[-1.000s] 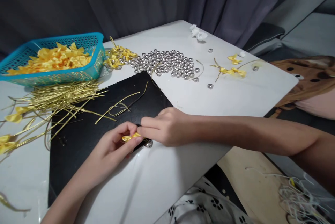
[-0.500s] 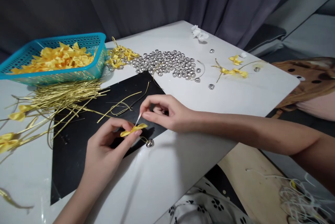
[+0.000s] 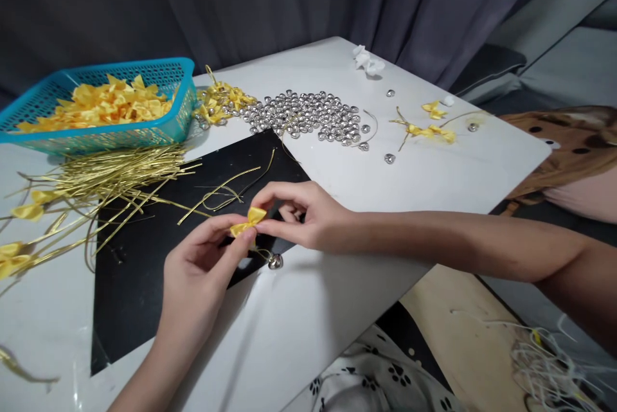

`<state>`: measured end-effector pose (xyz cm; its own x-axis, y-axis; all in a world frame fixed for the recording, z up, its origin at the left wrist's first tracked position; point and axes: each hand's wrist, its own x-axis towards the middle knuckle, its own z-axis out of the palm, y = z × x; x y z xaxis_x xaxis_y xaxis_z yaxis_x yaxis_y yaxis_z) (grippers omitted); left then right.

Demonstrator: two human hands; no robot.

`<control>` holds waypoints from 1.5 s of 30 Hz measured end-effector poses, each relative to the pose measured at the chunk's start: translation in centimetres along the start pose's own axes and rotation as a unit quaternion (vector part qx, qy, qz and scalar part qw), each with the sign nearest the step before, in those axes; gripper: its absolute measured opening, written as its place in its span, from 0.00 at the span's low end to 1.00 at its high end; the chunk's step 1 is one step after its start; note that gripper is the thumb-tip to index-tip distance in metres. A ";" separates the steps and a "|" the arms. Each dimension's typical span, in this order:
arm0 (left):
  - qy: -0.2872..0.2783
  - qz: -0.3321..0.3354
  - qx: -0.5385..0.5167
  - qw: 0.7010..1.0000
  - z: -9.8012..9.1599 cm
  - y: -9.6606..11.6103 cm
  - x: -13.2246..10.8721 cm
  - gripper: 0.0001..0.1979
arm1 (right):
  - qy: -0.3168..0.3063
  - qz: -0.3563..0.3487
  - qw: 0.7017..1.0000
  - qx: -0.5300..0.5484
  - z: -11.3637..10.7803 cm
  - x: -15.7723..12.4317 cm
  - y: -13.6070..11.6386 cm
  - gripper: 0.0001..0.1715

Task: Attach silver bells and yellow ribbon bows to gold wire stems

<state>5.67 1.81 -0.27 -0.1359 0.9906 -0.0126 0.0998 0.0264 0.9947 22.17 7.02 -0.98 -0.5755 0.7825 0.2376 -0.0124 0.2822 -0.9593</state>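
A yellow ribbon bow [image 3: 256, 214] is pinched between the thumb and fingers of my left hand [image 3: 207, 261], above the front edge of the black mat [image 3: 144, 296]. My right hand [image 3: 311, 216] closes its thumb and forefinger on the bow's right side. From under the bow a thin gold cord leads to a silver heart-shaped bell or bead [image 3: 275, 261], which hangs by the mat's edge. Behind my hands, loose gold cords [image 3: 226, 190] lie on the mat. The underside of the bow is hidden by my fingers.
A blue basket [image 3: 180, 100] of yellow bows stands at back left, with a bundle of gold cords [image 3: 120, 171] before it. Many silver hearts [image 3: 308, 113] are heaped mid-table. Finished-looking bows [image 3: 431, 132] lie right, near white crumpled tissue [image 3: 369, 62]. White strands [image 3: 549, 360] lie below the table.
Earlier my right hand held a thin white strip pulled up from the bow. Now its fingers are down against the bow, which is turned more upright; the strip is no longer visible.
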 end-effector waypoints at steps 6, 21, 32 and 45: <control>0.041 0.069 0.086 0.993 0.5 0.2 -0.5 0.05 | 0.047 -0.024 0.996 -0.071 0.2 -0.3 -0.5 0.08; 0.070 0.059 0.112 0.990 0.4 0.6 -0.9 0.04 | 0.022 0.018 0.992 -0.119 0.2 -0.3 -0.7 0.08; 0.089 0.086 0.160 0.979 0.5 0.3 -1.4 0.03 | 0.012 -0.097 0.977 -0.188 0.3 -0.4 -0.2 0.05; 0.077 0.129 0.164 0.975 1.1 0.3 -1.7 0.01 | 0.054 -0.222 0.944 -0.238 0.6 -0.5 0.1 0.09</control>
<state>7.03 0.29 -0.04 -0.2088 0.9389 0.2735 0.4566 -0.1537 0.8763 21.94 6.31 -1.25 -0.5123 0.5734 0.6394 0.1502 0.7928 -0.5906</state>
